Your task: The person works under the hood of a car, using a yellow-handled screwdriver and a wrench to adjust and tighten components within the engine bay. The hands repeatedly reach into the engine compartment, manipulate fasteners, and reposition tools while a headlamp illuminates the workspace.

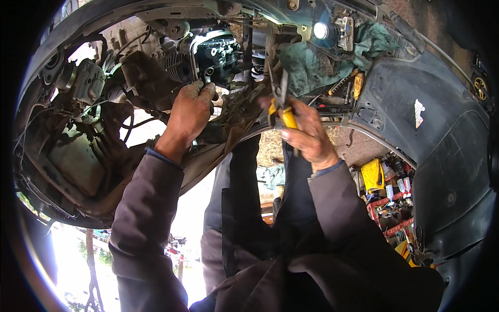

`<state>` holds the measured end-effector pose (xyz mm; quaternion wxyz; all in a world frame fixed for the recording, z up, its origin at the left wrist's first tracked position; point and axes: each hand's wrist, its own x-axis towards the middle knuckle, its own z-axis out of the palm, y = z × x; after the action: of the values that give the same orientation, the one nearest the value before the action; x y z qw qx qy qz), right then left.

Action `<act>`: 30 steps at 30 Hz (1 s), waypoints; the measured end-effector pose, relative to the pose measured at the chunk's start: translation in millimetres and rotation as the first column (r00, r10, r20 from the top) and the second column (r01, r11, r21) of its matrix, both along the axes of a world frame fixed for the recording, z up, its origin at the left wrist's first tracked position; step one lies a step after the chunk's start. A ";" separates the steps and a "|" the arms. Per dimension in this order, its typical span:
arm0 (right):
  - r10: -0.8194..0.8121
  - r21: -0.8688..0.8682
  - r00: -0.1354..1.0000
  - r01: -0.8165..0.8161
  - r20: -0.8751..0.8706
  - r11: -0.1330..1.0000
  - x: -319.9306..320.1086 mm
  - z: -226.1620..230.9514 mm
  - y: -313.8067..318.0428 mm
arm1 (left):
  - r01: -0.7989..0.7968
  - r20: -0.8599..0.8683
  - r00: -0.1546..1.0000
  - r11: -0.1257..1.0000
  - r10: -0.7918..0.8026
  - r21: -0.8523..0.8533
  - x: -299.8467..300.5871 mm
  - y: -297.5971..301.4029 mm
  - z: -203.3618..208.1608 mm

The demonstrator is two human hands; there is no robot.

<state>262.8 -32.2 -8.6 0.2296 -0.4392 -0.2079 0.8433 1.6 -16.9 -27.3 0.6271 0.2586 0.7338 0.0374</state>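
Note:
My left hand [188, 112] reaches into the engine bay with its thumb and fingers pressed together. It pinches something at the lower end of a bent metal tube [193, 54]; the fingertips hide what exactly. Just beyond them sits a dark engine part [221, 57] with small fittings, brightly lit. My right hand [311, 134] is closed round a pair of pliers [287, 117] with yellow handles. Their long metal jaws point up and away from me and stand spread apart, a little right of my left hand, touching nothing that I can see.
A lit work lamp [326, 31] stands at the far right beside a green cloth [306, 70]. A yellow-handled screwdriver [358, 86] lies near the dark fender [397, 88]. Lower right, a red crate [397, 227] holds bottles and tools. The car body's edge [228, 148] runs below my hands.

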 end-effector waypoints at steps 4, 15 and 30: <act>0.279 0.153 0.802 -0.413 0.528 0.898 -49.4 -2.7 -8.5 | 0.011 -0.017 1.000 1.000 -0.011 -0.012 -0.2 0.2 -1.8; -0.008 0.388 0.494 -0.672 0.869 0.631 -88.3 -1.4 -22.9 | 0.021 -0.032 0.999 0.998 -0.020 0.053 -1.9 -5.5 -8.8; 0.043 0.267 0.381 -0.720 0.924 0.640 -100.0 16.2 -20.4 | 0.031 -0.026 0.999 0.998 -0.030 0.050 -0.8 -3.4 -7.7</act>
<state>162.8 -52.6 7.6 0.0084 -0.6203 -0.6699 0.4079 0.8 -20.3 -35.0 0.6117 0.2860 0.7363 0.0432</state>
